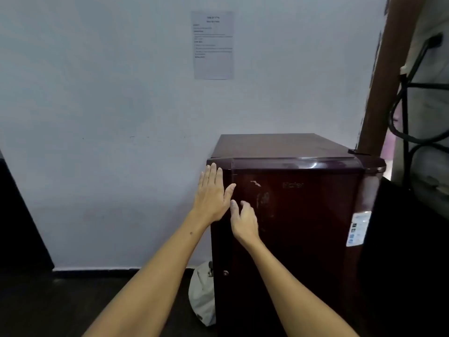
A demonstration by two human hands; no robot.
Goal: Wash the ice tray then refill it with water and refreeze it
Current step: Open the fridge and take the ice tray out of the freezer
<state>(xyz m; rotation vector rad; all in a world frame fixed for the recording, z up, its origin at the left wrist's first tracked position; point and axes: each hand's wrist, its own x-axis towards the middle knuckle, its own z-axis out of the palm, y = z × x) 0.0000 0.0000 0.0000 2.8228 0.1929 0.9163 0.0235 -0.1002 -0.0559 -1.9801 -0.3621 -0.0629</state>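
Note:
A small dark maroon fridge (303,215) stands against the pale wall with its door closed. My left hand (212,194) lies flat, fingers straight and together, on the upper left corner of the fridge by the door's edge. My right hand (244,218) hovers just below it at the door's left edge, fingers loosely curled and apart, holding nothing. No ice tray is in view.
A pale bag (201,297) sits on the dark floor left of the fridge. A printed sheet (213,45) hangs on the wall above. A brown wooden post (386,76) and a black metal frame (413,113) stand to the right. A dark object (17,227) fills the left edge.

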